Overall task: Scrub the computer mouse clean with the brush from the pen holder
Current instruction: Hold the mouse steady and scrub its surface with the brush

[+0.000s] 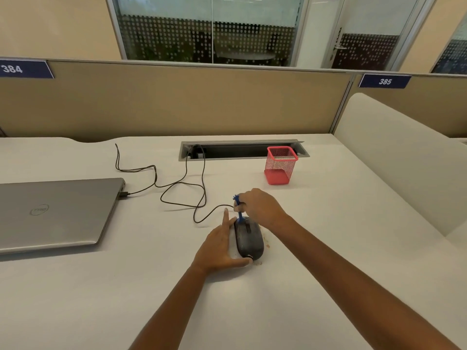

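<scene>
Hands are working at the lower centre of the frame, on the white desk (328,248). We are seeing the black computer mouse (249,239) lying flat there, with its cable (182,183) running in loops toward the upper left, to the closed grey laptop (55,213) at the left edge. The left hand (219,246) is resting against the left side of the mouse, fingers stretched forward along it and the thumb pressing the near end, so it is steadying the mouse and not closing around it. The right hand (262,208) is clenching the small blue brush (238,210), which is standing nearly upright; its lower tip is touching the front part of the mouse, near the wheel. Some brownish crumbs (266,245) are lying on the desk just beside the right side of the mouse. The red mesh pen holder (280,165) is standing above and to the right, well apart from the hands, just in front of the open cable tray (227,150) in the desk.
</scene>
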{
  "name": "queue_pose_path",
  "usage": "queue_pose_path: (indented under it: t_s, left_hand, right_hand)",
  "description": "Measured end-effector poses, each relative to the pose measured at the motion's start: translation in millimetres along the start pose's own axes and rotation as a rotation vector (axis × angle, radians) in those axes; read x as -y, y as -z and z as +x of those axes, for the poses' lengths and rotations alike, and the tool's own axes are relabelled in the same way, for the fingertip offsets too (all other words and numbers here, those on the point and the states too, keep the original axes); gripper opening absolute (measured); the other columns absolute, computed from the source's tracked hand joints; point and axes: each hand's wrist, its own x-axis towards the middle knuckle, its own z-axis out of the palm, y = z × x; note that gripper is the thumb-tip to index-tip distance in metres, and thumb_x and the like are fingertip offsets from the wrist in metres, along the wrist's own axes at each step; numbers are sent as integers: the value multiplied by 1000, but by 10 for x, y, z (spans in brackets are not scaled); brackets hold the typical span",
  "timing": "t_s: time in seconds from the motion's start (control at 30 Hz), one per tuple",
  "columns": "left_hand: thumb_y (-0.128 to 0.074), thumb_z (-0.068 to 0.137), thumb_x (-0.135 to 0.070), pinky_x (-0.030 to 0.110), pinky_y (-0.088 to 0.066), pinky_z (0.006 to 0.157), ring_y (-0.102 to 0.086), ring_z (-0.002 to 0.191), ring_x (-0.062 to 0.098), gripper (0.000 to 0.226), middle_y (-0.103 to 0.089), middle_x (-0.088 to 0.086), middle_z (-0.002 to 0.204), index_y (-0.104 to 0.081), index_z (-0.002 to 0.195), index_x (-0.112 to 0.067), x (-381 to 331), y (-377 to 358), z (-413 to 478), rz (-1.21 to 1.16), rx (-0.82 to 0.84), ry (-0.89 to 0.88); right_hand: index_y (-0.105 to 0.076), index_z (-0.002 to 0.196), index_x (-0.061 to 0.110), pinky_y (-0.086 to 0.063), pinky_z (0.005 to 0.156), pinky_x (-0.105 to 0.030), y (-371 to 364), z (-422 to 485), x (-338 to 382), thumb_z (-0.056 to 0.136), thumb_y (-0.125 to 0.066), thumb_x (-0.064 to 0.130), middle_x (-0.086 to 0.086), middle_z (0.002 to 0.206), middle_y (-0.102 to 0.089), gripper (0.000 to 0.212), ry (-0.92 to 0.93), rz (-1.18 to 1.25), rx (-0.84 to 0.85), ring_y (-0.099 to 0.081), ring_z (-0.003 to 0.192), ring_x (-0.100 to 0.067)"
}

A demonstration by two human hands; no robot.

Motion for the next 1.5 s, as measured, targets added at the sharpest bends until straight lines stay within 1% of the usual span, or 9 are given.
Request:
queue_pose_path:
  t_s: [0.17, 0.3, 0.53, 0.67, 0.8, 1.03, 1.2, 1.3, 1.5]
  left_hand:
    - [-58, 49, -76, 19, -26, 99, -36, 126, 12, 129, -32, -7, 147, 20, 140, -29, 11, -11, 10, -9, -10, 2]
    - [-60, 51, -75, 19, -26, 99, -36, 127, 11, 128, -31, -9, 147, 24, 138, -32, 22, -15, 9, -1, -15, -1]
    - [-58, 47, -78, 20, -26, 98, -37, 127, 13, 128, -32, -6, 148, 8, 144, -26, 36, -14, 21, -20, -3, 27]
    - [-60, 50, -74, 19, -27, 97, -37, 125, 12, 129, -31, -8, 147, 19, 141, -30, 20, -20, 9, -11, -17, 21]
    - [-63, 52, -71, 20, -28, 98, -38, 127, 14, 128, -32, -4, 148, 15, 143, -27, 20, -18, 10, -3, -21, 14]
    - [-62, 54, -70, 19, -23, 97, -35, 129, 16, 123, -30, -2, 150, 3, 145, -20, 32, -33, 18, 29, -13, 33]
    - [-64, 52, -70, 24, -33, 97, -41, 124, 16, 127, -36, -1, 146, 10, 144, -24, 14, -14, 18, 16, -22, 28]
    - [-63, 53, -70, 23, -33, 98, -40, 125, 15, 126, -36, -2, 145, 11, 144, -25, 6, -10, 8, 7, -23, 19]
    - [-59, 50, -73, 18, -23, 98, -36, 129, 14, 128, -35, -5, 147, 14, 143, -24, -3, -14, 2, -5, -28, -1]
  right_hand:
    - [-61, 113, 3, -47, 93, -36, 183, 38, 26, 90, -54, 16, -19, 116, -64, 27, 8, 84, -43, -61, 103, -35]
    - [-55, 121, 6, -45, 98, -35, 89, -16, 48, 90, -54, 14, -18, 122, -61, 32, -13, 27, 8, -59, 108, -33]
    - [-61, 113, 3, -44, 89, -33, 199, -155, 94, 90, -54, 15, -20, 116, -63, 27, 29, 107, 86, -60, 104, -34]
    - [-59, 116, 5, -44, 94, -35, 231, -146, 104, 91, -51, 16, -19, 119, -62, 28, 28, 74, 23, -59, 106, -33]
    - [-55, 122, 11, -45, 97, -33, 55, -189, 114, 92, -51, 15, -16, 122, -60, 31, 18, -23, 38, -58, 108, -30]
    - [-60, 114, 8, -38, 73, -27, 52, -422, 102, 90, -53, 20, -17, 111, -61, 28, 84, -46, 119, -58, 100, -30]
    - [-52, 125, 11, -44, 97, -31, 157, -380, 101, 91, -53, 13, -16, 122, -57, 34, 71, -36, 1, -56, 109, -30]
    - [-53, 125, 15, -43, 99, -32, 59, -361, 105, 93, -50, 16, -15, 125, -55, 33, 37, -71, 34, -55, 111, -29]
    - [-62, 114, 15, -45, 84, -35, 28, -771, 81, 90, -52, 26, -16, 112, -57, 28, 154, -18, 78, -54, 105, -28]
